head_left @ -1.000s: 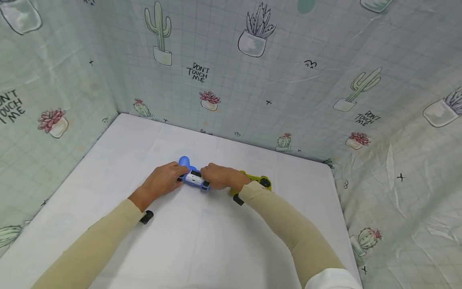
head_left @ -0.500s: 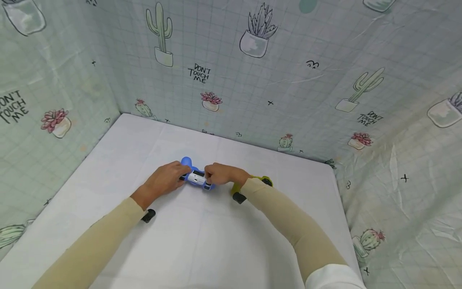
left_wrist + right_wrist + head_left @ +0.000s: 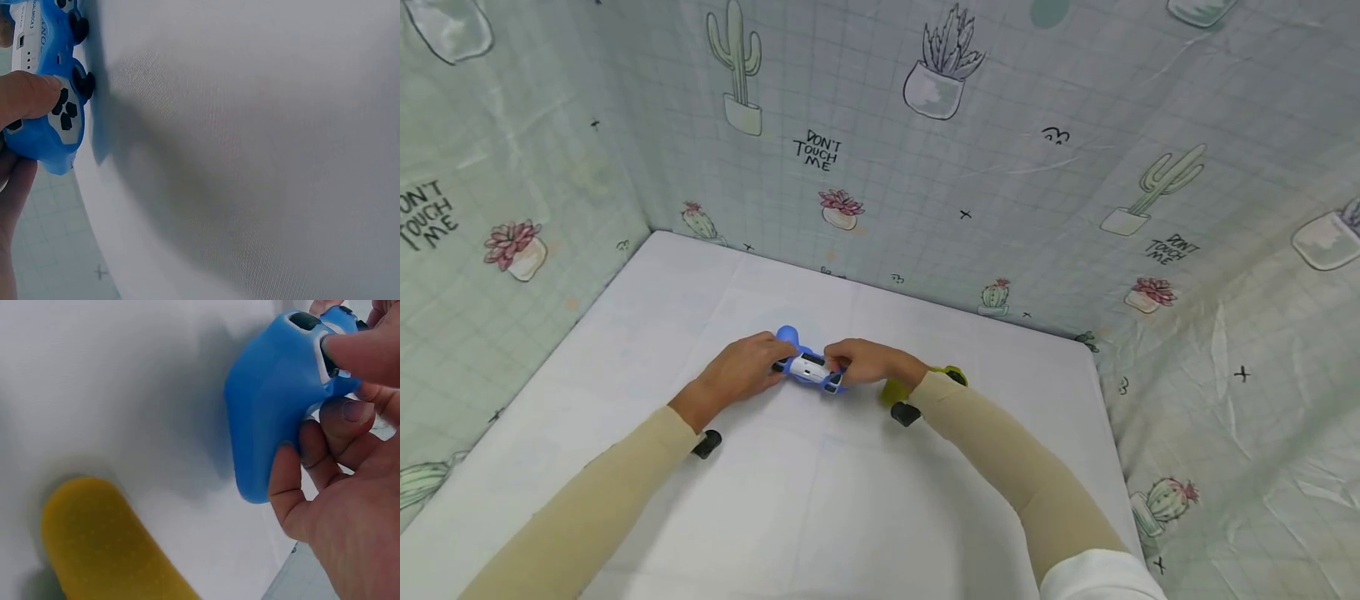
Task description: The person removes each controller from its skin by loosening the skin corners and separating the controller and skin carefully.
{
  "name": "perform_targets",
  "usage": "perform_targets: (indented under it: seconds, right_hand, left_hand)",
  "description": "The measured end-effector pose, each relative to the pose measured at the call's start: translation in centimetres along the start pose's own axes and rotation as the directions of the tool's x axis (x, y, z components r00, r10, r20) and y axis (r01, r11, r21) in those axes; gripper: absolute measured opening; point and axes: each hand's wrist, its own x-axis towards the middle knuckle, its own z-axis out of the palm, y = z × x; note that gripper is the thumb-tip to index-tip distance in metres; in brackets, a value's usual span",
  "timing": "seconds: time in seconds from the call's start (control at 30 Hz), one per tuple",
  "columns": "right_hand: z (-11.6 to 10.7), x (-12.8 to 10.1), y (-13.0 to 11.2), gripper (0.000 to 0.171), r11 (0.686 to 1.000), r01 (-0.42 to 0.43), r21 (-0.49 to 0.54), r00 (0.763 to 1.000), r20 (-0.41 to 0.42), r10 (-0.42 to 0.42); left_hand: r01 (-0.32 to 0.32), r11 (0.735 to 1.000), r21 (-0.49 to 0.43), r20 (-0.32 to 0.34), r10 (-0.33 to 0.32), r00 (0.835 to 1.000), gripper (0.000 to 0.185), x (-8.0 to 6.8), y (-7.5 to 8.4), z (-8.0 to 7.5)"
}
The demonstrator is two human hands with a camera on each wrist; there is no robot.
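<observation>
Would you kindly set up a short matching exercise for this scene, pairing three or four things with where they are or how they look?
Things:
1. blue game controller
2. yellow controller
3. left hand
4. table

Descriptions:
A. covered in white cloth
B. grips the blue controller's left end
C. held in both hands
D. lies on the cloth beside the right wrist

Pairs: 1-C, 2-D, 3-B, 4-A

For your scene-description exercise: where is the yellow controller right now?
In the head view, the yellow controller lies on the white table, right of the blue controller, partly hidden under the right hand's wrist.
</observation>
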Motion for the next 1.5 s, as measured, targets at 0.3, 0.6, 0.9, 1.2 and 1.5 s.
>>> perform_targets:
  seconds: [0.3,0.6,0.9,1.2,1.5]
  right_hand:
    - [0.7,-0.9,0.7,0.025,0.973,0.218,-0.076,0.973,-0.063,-0.223]
    - [1.5,-1.9,1.2,0.031,0.927,0.195,-0.321,0.969,-0.086,-0.233]
    - [2.1,-3.0,1.7,0.038,0.920,0.116,-0.375,0.975,-0.134,-0.178]
    - [2.7,-3.1,2.6,0.025,0.984,0.120,-0.136,0.947,-0.283,-0.154]
    - [2.9,-3.0,1.7,0.029,0.988,0.090,-0.127,0.952,-0.279,-0.122]
  left_hand:
    - [0.026,1.000,-0.016,0.032,-0.026,0.999,0.046,0.1,0.0,-0.3]
    - [0.057,0.998,-0.005,0.066,-0.057,0.996,0.047,0.2,0.2,-0.3]
    - [0.020,0.999,0.034,0.030,-0.021,0.999,0.046,0.3,0.2,0.0]
    - [0.038,0.999,0.004,0.033,-0.039,0.999,0.047,0.6,-0.1,0.3]
    - [0.011,1.000,-0.003,0.033,-0.011,0.999,0.045,0.7,-0.2,0.2]
